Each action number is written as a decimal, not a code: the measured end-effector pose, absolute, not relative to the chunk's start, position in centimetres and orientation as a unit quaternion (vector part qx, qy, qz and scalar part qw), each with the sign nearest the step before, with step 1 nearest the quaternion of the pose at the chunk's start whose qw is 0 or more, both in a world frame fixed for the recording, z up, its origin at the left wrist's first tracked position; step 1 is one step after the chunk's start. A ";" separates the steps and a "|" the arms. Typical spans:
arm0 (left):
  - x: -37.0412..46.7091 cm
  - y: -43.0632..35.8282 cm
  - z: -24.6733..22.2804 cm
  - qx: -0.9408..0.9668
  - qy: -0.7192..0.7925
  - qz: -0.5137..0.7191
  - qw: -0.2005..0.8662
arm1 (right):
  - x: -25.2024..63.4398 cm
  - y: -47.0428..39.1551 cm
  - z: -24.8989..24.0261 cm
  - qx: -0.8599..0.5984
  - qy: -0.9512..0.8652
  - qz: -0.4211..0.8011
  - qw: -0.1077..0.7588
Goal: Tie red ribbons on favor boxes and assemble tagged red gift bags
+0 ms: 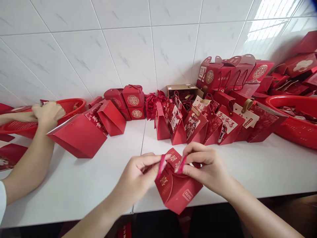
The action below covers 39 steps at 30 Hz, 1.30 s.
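A small red gift box [182, 193] with gold characters stands tilted at the table's front edge, its curved flaps folded together at the top. My left hand [142, 173] pinches one end of a dark pink ribbon [161, 164] at the left of the box top. On the other side, my right hand [204, 162] is closed on another part of the ribbon, thumb against forefinger. Both hands are just above the box, apart from each other. How the ribbon runs between them is partly hidden by the fingers and flaps.
Several red gift bags [195, 127] line the table behind the box. Red boxes [133, 102] are stacked by the tiled wall. Red plastic baskets stand at left and right [289, 129]. At left, another person's hands [49, 114] work over a basket [71, 109].
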State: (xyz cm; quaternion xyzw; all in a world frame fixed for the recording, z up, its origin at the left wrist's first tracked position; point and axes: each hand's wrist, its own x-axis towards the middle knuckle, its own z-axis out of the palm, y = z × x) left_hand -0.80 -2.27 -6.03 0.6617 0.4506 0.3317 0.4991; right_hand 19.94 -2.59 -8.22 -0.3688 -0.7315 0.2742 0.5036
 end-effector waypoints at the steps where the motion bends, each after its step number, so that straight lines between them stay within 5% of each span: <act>1: -0.2 -2.9 -6.4 0.700 0.447 0.339 0.442 | 19.7 -2.5 -8.1 -0.364 -0.728 0.324 0.482; 7: 0.6 -4.1 -9.7 0.834 0.387 0.373 0.128 | 18.7 -2.2 -8.8 -0.422 -0.655 0.467 0.418; 17: -1.3 -0.5 -8.9 0.880 0.229 0.331 0.251 | 19.5 -1.5 -6.6 -0.465 -0.701 0.486 0.238; 26: -4.3 0.3 -8.4 0.869 0.414 0.272 -0.015 | 22.1 -1.0 -6.8 -0.510 -0.728 0.410 0.204; 33: -5.0 0.9 -7.4 0.832 0.291 0.200 0.427 | 22.7 -1.3 -6.9 -0.468 -0.738 0.440 0.207; 35: -4.8 1.3 -7.2 0.873 0.281 0.180 0.356 | 22.7 -1.7 -6.7 -0.474 -0.738 0.446 0.181; 39: -4.8 2.0 -7.3 0.941 0.281 0.183 0.051 | 22.8 -2.2 -6.5 -0.496 -0.725 0.458 0.137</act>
